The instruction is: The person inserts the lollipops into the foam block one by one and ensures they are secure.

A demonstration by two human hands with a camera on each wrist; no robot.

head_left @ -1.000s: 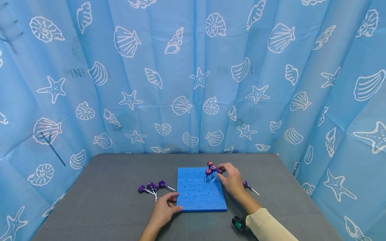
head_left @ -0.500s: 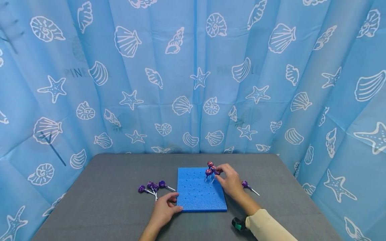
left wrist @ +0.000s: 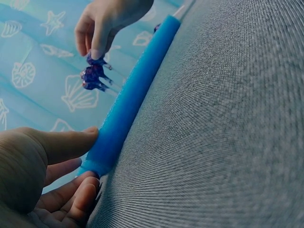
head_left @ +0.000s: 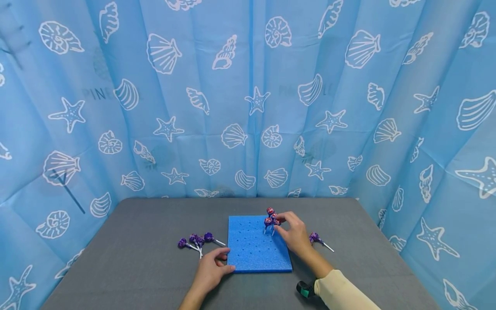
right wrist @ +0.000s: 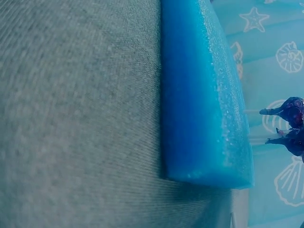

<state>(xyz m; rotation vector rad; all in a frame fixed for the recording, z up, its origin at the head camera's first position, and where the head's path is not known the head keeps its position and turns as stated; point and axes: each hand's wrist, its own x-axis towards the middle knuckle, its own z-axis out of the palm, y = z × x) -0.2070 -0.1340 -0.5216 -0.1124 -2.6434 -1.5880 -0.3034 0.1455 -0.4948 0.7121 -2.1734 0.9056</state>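
A square blue foam board (head_left: 255,254) dotted with small holes lies on the table in the head view. My left hand (head_left: 210,269) holds its near left corner; thumb and fingertips meet the edge in the left wrist view. My right hand (head_left: 294,232) pinches a purple-wrapped lollipop (head_left: 277,223) by the head over the board's far right part. Its white stick points down to the foam. Beside it stand several red-and-purple lollipops (head_left: 268,221), sticks down in the foam. The right wrist view shows the board's side (right wrist: 190,104) and two lollipop heads (right wrist: 290,114), without my right hand.
Several purple lollipops (head_left: 195,239) lie on the grey table (head_left: 155,219) left of the board. More purple lollipops (head_left: 315,237) lie to its right, partly behind my right hand. A black and green band (head_left: 305,289) is at my right wrist. A blue shell-patterned curtain (head_left: 248,107) surrounds the table.
My right hand has moved slightly left with the lollipop, bringing it closer to the standing ones and more upright. My left hand and the board have stayed put.
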